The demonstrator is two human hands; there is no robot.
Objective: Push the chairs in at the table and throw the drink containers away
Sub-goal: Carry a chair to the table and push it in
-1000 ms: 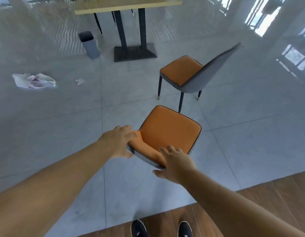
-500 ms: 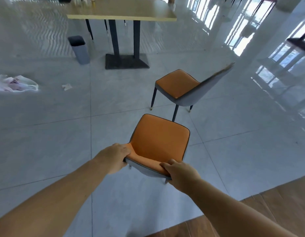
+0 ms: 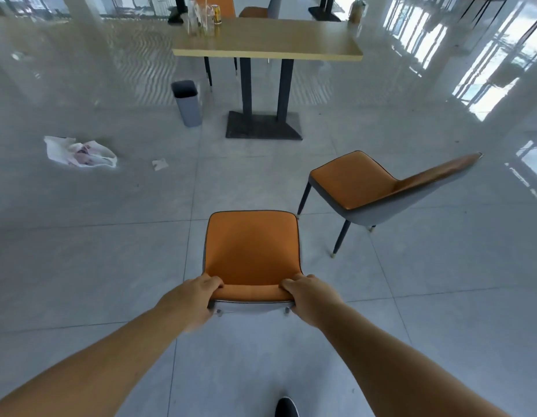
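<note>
Between the earlier frames and this one, I have squared up behind the near chair (image 3: 252, 251), so that it now points straight at the table (image 3: 267, 40) instead of sitting skewed, and the table has come further into view. My left hand (image 3: 190, 299) and right hand (image 3: 309, 299) are each clenched over a corner of the backrest's top edge, fingers curled onto the orange inner face; the two-cornered grasp keeps the chair from swivelling as I push, in my judgement. The seat lies well short of the table, with open tiled floor between. A second chair (image 3: 378, 188) stands near on the right, turned side-on toward the table's base, its front leg close to my chair's right front corner; it could catch on a straight push. On the far left part of the tabletop stand the drink containers: a yellow can (image 3: 216, 14) and what look like clear cups (image 3: 201, 21) with straws, too small to count. A grey bin (image 3: 187, 103) stands on the floor just left of the table's pedestal. A crumpled white bag (image 3: 81, 152) and a paper scrap (image 3: 160, 164) lie on the floor to the left, clear of my path.
</note>
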